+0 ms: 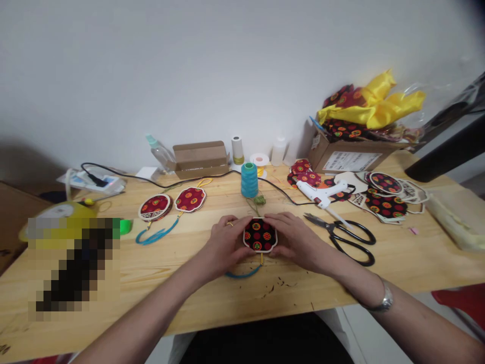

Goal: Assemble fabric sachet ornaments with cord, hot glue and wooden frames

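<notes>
- Black patterned pendant (260, 235): lies midway along the worktop, toward the near edge, between the person's hands. The left grip (227, 242) and the right grip (293, 237) are both closed on its sides, fingers at the far corners and thumbs at the near ones.
- Its state, as far as shows: well along, I judge. Patterned fabric fills a pale scalloped frame; a blue cord (244, 276) and a shorter yellow loop (261, 259) come off the near end. Whether the green cord (259, 200) beyond the far end is fastened to it, I cannot tell.
- Other pieces: the fabric and frame pile (386, 205) at right looks largely unassembled. At left, a red round piece (155, 206) and a red scalloped piece (190, 199) look finished or nearly so.
- Room: a plain pale wall (242, 65) stands behind.
- Surface: the worktop (151, 275) is light, grained wood.
- On it, by size: a cardboard box (346, 161) heaped with cloth at far right; black-handled scissors (331, 227); a white glue gun (320, 192); a blue thread spool (249, 181); dark specks (270, 291), too small to identify.
</notes>
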The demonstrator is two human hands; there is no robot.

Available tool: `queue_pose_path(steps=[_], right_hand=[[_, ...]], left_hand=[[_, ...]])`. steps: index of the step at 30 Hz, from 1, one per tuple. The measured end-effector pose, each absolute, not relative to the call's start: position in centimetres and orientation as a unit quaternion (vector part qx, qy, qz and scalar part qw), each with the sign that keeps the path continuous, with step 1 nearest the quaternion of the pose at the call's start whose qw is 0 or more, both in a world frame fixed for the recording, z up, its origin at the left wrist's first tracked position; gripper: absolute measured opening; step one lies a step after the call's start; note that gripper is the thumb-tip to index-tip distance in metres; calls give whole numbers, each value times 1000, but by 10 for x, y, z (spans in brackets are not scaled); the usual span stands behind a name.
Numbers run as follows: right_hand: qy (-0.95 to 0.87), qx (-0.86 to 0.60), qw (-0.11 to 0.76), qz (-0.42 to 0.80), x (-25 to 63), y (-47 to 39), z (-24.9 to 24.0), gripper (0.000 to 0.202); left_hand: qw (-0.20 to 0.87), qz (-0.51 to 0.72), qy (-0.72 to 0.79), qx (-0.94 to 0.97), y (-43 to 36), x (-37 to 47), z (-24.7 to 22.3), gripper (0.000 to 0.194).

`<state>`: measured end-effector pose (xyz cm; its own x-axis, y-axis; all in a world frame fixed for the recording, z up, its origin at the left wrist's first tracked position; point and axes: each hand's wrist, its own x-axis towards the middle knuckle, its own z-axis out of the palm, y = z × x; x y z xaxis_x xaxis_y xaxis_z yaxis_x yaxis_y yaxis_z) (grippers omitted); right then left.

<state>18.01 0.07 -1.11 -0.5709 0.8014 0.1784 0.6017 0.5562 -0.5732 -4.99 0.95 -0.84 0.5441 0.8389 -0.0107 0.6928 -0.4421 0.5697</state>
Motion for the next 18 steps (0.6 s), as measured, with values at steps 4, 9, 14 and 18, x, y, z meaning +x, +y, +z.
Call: queue_pose_path(steps=[4, 9, 14, 18], right_hand=[[-852, -418, 216, 230, 184, 0, -12, 67], [-852, -417, 209, 239, 184, 2, -13, 64], [-850, -427, 217, 220, 182, 3, -16, 62], [-851, -432, 214, 210, 181, 2, -17, 63]], left_hand=[[273, 137, 464, 831, 10, -52, -7, 68], [290, 119, 466, 828, 11, -54, -6, 85], [274, 113, 474, 829, 12, -51, -10, 88], [262, 109, 488, 825, 12, -47, -11, 85]])
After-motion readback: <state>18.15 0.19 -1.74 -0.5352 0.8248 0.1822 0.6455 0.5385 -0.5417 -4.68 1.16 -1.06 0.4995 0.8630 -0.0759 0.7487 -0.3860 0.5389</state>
